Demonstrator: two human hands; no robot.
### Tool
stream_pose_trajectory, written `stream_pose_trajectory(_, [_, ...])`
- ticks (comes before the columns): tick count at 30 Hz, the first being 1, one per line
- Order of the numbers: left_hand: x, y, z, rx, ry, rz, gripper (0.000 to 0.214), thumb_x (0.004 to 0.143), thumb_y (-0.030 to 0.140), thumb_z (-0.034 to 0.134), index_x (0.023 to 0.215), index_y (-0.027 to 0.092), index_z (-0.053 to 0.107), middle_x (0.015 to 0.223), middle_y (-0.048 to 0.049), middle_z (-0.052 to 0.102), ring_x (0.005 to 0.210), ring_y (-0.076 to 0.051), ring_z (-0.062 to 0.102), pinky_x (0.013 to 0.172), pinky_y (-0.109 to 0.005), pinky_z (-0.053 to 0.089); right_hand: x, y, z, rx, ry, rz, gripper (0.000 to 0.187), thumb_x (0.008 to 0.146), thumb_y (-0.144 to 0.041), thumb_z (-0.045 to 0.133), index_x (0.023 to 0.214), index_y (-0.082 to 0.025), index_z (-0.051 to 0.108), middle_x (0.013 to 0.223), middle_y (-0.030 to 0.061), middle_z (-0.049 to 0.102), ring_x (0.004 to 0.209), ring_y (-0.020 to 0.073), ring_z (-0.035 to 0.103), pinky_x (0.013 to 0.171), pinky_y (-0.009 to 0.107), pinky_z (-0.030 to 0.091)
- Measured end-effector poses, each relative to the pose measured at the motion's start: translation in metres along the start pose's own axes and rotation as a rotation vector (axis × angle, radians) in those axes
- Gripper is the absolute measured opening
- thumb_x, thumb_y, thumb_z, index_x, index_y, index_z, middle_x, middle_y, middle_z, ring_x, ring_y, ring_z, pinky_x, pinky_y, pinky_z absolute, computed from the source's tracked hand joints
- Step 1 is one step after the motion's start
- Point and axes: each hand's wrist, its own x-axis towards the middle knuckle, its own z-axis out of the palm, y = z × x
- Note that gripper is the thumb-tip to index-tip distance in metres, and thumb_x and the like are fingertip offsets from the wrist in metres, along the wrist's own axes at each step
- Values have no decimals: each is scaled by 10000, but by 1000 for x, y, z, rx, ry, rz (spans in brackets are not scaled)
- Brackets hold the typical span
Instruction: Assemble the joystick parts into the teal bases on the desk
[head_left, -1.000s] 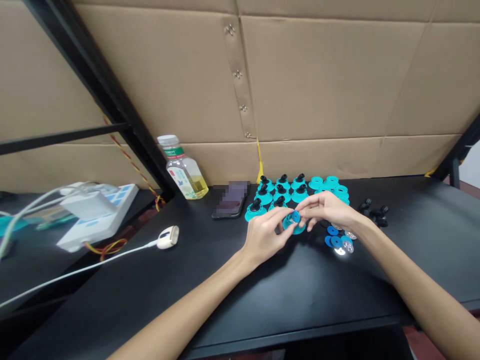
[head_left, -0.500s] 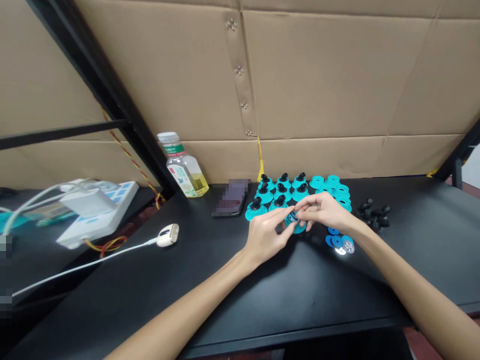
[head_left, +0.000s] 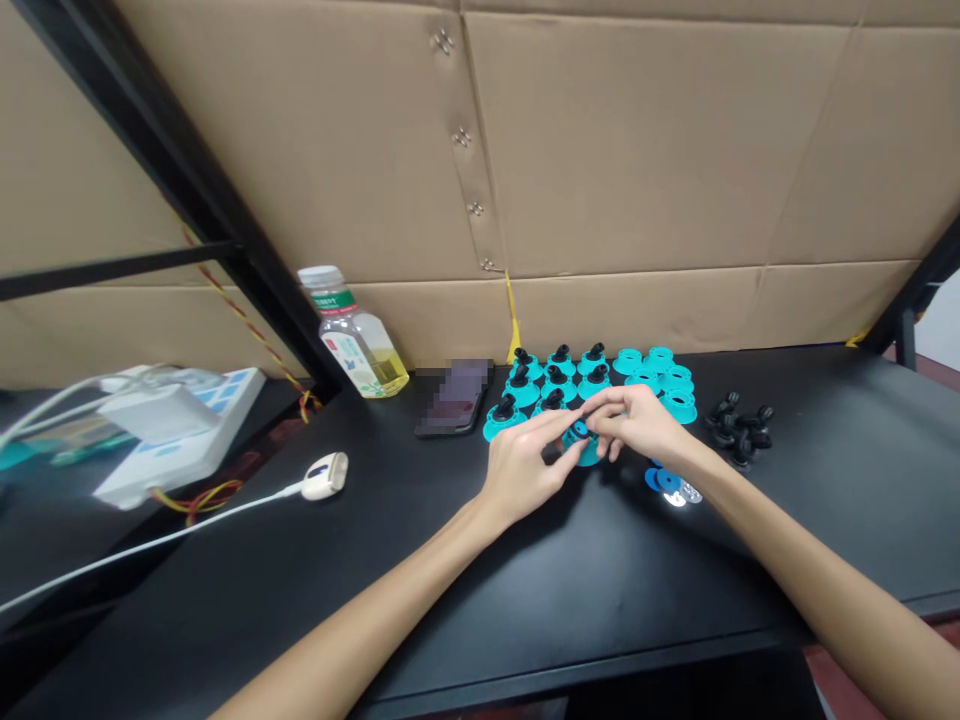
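Observation:
My left hand (head_left: 527, 468) is closed around the near-left side of a turquoise flared base (head_left: 587, 456), thumb and forefinger on its upper part. A small blue disc (head_left: 580, 429) with a dark ring about it shows at the top of that base. My right hand (head_left: 639, 425) is closed, its fingertips pinched at the right edge of the disc; the exact contact is partly hidden. Behind my hands stand rows of turquoise bases with black elbow fittings (head_left: 556, 375) on top. To their right are several plain turquoise bases (head_left: 660, 358).
Loose black fittings (head_left: 741, 432) lie on the right. Blue and clear discs (head_left: 666, 481) lie under my right forearm. A phone (head_left: 454, 398), a bottle of yellow liquid (head_left: 360, 345), a cabled cream device (head_left: 325, 476) and a white power strip (head_left: 180, 440) occupy the left.
The blue disc now shows flatter at the top of the base, where earlier it was tilted between my fingers. Both hands stay at the same base; the view has shifted slightly.

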Motion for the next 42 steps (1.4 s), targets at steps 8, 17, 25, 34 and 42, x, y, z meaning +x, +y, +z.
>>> stream_pose_trajectory(8, [1,-10,5,29,-38,9,244,844,282,632,1065,205,702,1062,-35,719,749,-156,676,673,-280,541,-2,1,-1,-398,118,-125,160,737,-104,551,816,-138,686,453,-22,585,437,126,595,476,224,471])
stream_pose_trajectory(17, [2,-11,6,69,-32,8,214,823,270,663,1014,193,725,1033,-46,726,859,-207,680,709,-317,556,-6,3,3,-932,213,-362,241,801,-127,529,901,-182,741,648,36,708,547,132,609,555,230,364])
stream_pose_trajectory(25, [3,-11,7,80,-49,-40,218,826,275,664,1026,213,724,1054,-37,724,917,-210,677,770,-321,553,-2,19,2,-1118,255,-458,261,836,-168,493,927,-207,735,756,59,731,614,154,612,540,253,284])
stream_pose_trajectory(34, [2,-12,6,91,-66,-67,294,805,333,685,1068,203,700,1080,-39,709,877,-204,679,730,-322,557,1,13,-1,-931,337,-470,224,795,-124,530,879,-191,726,803,39,739,621,138,618,601,241,380])
stream_pose_trajectory(42, [1,-10,5,152,-43,52,176,830,358,647,903,231,743,1052,-34,707,893,-199,642,753,-335,541,-1,2,-11,-688,317,-316,181,781,-155,546,859,-176,708,757,24,730,480,116,596,560,242,455])
